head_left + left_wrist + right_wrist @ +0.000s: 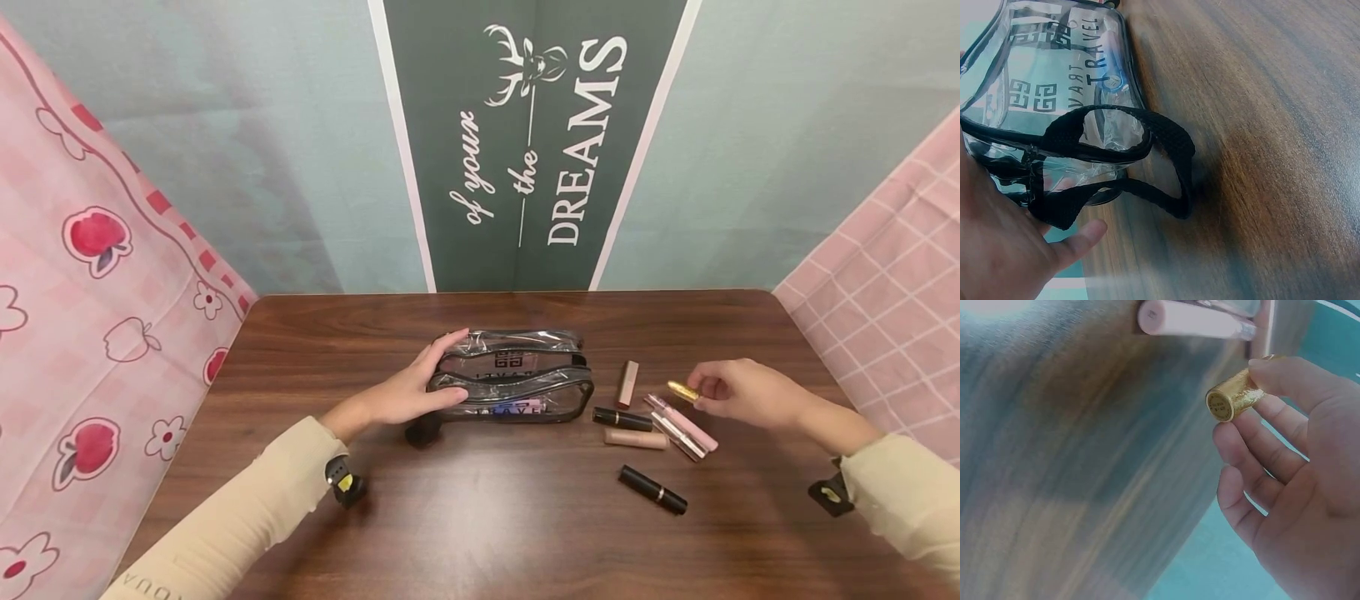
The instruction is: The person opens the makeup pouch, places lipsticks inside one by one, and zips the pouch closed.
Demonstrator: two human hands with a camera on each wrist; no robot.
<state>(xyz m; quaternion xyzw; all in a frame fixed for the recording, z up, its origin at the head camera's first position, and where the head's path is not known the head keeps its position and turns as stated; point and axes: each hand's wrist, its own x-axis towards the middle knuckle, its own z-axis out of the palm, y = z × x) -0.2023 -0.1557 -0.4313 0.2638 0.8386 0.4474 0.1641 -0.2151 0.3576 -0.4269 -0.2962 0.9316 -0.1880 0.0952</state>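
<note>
Gold tube (683,391), pinched in the right hand (744,393), at three o'clock of the clear pouch (525,383); left hand (411,390) spread against the pouch's nine-o'clock end. Possible fault: a shallow fingertip hold lets it roll onto the pink tube (697,431) at six o'clock.

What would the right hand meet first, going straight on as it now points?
Beyond its gold tube, likely the rearmost brownish tube, near the clear bag; depth is unclear, so the right hand may pass above.
</note>
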